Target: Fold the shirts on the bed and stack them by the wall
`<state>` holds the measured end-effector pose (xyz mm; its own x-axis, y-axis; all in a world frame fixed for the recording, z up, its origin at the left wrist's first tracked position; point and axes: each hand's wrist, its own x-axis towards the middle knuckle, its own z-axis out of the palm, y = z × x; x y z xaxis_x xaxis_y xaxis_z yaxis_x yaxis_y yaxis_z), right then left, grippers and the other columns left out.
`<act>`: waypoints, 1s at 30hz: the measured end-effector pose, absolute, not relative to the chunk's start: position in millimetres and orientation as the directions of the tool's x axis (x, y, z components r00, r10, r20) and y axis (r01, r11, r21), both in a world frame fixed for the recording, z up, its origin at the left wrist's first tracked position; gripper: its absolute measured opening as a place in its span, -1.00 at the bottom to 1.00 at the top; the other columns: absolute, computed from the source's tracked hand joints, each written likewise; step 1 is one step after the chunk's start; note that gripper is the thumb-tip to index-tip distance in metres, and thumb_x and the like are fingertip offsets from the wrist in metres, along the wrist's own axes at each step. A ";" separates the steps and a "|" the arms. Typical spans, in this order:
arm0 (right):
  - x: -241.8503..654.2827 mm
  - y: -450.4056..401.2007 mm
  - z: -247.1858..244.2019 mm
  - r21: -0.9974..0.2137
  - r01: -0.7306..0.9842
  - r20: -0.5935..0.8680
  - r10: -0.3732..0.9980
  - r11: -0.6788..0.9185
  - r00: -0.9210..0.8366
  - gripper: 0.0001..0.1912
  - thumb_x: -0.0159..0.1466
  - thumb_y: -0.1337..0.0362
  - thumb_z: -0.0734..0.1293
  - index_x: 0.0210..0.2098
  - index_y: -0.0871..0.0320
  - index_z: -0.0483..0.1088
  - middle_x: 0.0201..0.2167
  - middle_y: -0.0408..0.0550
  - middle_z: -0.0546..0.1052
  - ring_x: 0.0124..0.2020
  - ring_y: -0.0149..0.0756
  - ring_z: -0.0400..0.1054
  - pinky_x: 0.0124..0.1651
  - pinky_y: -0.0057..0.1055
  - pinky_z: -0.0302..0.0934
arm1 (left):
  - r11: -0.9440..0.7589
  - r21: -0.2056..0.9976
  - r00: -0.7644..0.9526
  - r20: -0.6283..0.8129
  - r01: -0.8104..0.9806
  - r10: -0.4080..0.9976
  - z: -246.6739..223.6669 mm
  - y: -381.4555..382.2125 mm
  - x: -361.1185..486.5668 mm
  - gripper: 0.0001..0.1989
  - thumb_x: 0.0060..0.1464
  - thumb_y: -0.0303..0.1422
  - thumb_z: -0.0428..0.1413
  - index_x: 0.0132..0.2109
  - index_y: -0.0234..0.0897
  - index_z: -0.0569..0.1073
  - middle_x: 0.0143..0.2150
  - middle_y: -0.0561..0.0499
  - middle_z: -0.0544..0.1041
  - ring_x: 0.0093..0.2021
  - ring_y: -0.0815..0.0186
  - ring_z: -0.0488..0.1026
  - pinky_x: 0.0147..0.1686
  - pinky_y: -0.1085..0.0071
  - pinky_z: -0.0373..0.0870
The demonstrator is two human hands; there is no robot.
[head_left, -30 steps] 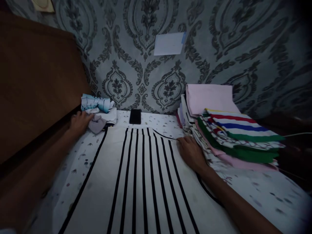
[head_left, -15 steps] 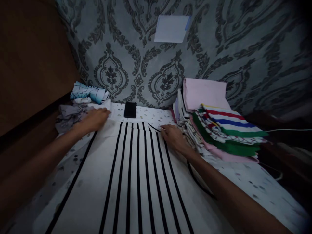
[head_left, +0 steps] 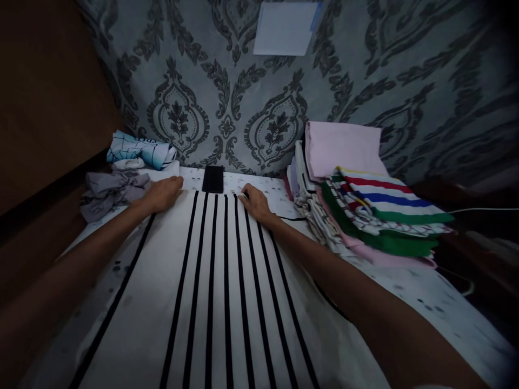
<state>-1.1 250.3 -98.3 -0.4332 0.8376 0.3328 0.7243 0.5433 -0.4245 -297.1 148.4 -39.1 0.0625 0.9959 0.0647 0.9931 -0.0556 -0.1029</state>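
Cloth [head_left: 211,292] is cut off at frame bottom; at its far edge, left hand [head_left: 165,194] and right hand [head_left: 255,202] curl, whether pinching I cannot tell.

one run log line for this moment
left hand: at far edge of striped cloth | right hand: at same edge | black flat object: beyond edge | folded stack: right side

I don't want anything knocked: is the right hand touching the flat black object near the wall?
Apart: the head view shows a strip of the spotted white surface between the right hand and the flat black object.
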 end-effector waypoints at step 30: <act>183.6 -4.6 -78.6 -0.378 0.747 0.155 0.832 0.548 -0.532 -0.47 0.44 0.12 0.16 0.34 0.17 0.17 0.44 0.18 0.09 0.44 -0.06 -0.01 0.42 -0.01 0.02 | -0.253 0.143 0.242 0.091 0.957 0.966 -72.2 -60.4 -253.5 -0.40 0.29 -0.10 -0.26 0.31 -0.30 0.26 0.45 -0.24 0.15 0.42 -0.01 0.10 0.34 -0.05 0.04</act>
